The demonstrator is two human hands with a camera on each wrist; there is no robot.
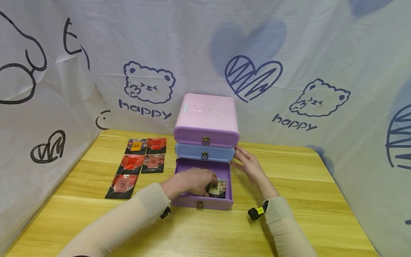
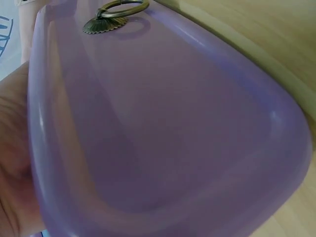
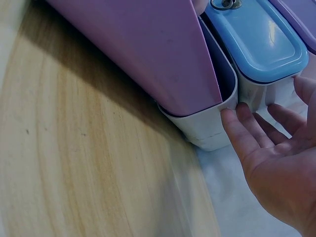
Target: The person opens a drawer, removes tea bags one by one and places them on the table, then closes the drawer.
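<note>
A small storage chest with a pink top (image 1: pixel 208 109) stands on the table, and its lowest purple drawer (image 1: pixel 199 203) is pulled out. My left hand (image 1: pixel 196 181) reaches into that drawer. Its fingers are curled at the left edge of a dark packet with a pale yellow label (image 1: pixel 218 189), pinching it. The left wrist view is mostly the drawer's purple front (image 2: pixel 163 113), with part of the hand behind it. My right hand (image 3: pixel 281 153) has its fingers extended, fingertips against the side of the chest's white casing (image 3: pixel 212 123), beside the blue drawer (image 3: pixel 266 39).
Several flat packets with red or orange labels (image 1: pixel 131 163) lie in two columns on the wooden table (image 1: pixel 289 185), left of the chest. A white printed cloth (image 1: pixel 199 46) hangs behind the table. A brass ring handle (image 1: pixel 200 204) is on the pulled-out drawer's front.
</note>
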